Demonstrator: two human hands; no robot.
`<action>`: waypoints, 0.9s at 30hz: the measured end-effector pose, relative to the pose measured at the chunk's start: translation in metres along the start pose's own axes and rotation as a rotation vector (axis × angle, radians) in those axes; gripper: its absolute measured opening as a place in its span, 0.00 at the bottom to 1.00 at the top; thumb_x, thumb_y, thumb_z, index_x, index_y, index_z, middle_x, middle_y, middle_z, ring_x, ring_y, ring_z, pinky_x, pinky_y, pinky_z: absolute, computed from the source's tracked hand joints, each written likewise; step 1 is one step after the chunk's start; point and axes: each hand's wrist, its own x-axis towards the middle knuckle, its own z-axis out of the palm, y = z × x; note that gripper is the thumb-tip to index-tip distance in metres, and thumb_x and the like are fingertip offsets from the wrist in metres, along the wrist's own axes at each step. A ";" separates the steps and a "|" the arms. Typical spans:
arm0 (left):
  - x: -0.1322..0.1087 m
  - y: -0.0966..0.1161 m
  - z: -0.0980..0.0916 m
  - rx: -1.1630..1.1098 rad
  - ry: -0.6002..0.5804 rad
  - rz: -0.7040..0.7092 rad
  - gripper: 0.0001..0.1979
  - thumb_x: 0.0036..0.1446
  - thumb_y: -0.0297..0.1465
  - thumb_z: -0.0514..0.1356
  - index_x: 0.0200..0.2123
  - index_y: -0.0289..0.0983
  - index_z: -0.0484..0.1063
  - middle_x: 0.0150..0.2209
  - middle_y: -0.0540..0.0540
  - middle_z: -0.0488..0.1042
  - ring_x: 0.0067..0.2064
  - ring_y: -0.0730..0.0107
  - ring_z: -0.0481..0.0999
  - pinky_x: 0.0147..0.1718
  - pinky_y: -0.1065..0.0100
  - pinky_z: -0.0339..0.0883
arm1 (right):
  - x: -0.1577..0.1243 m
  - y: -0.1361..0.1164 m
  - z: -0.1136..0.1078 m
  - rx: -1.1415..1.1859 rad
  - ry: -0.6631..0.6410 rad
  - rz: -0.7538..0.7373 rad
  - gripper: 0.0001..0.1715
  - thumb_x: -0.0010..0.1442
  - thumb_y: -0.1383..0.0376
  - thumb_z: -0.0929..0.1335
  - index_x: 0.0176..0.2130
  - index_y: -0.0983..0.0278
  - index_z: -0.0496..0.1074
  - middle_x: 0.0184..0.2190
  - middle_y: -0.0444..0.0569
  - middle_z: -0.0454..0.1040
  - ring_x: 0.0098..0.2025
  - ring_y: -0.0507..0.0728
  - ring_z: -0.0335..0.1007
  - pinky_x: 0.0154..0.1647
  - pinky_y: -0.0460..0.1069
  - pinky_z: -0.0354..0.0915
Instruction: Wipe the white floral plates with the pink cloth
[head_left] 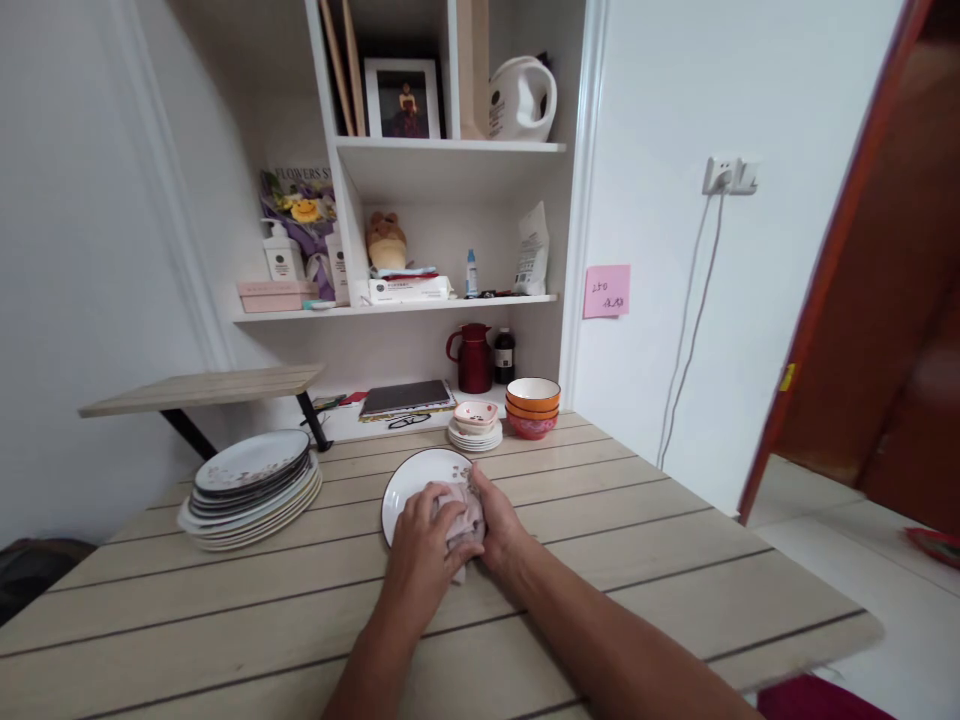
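A round white plate (pixel 409 483) with a dark rim and a small floral print is on the table in front of me. Over it, my left hand (pixel 426 535) has its fingers bent around a crumpled pale pinkish-grey cloth (pixel 466 520), pressed against the plate's surface. My right hand (pixel 496 520) closes on the plate's right edge, beside the cloth; its other fingers are hidden. Left of my hands rises a stack of plates (pixel 255 463). Behind the plate stand small saucers (pixel 475 437) topped by little dishes (pixel 476 415), next to stacked orange and red bowls (pixel 532 405).
The slatted wooden table (pixel 637 540) meets a white shelf unit (pixel 450 146). A small raised wooden stand (pixel 202 388) overhangs the left back. Behind the dishes are a dark red jug (pixel 474 358), a dark bottle (pixel 505 355), a notebook (pixel 405 397) and glasses (pixel 409 421).
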 end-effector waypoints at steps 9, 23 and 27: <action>0.000 0.001 0.000 0.041 0.039 0.011 0.15 0.51 0.22 0.64 0.41 0.44 0.77 0.50 0.45 0.70 0.49 0.59 0.68 0.49 0.58 0.66 | 0.000 0.002 0.000 -0.036 0.021 -0.002 0.29 0.64 0.47 0.61 0.41 0.71 0.73 0.31 0.54 0.80 0.32 0.58 0.77 0.34 0.50 0.71; -0.001 -0.008 -0.013 0.400 0.121 -0.184 0.20 0.54 0.23 0.62 0.47 0.51 0.75 0.52 0.47 0.73 0.52 0.55 0.69 0.51 0.51 0.59 | -0.007 0.019 0.008 -0.103 -0.006 0.029 0.25 0.62 0.51 0.64 0.46 0.69 0.73 0.31 0.53 0.81 0.36 0.60 0.79 0.46 0.55 0.70; -0.002 -0.009 -0.015 0.465 0.118 -0.298 0.19 0.55 0.23 0.62 0.48 0.48 0.75 0.53 0.45 0.73 0.51 0.54 0.69 0.50 0.51 0.58 | -0.006 0.010 0.009 -0.060 0.013 0.007 0.28 0.64 0.50 0.61 0.46 0.70 0.73 0.34 0.56 0.82 0.40 0.62 0.79 0.49 0.58 0.69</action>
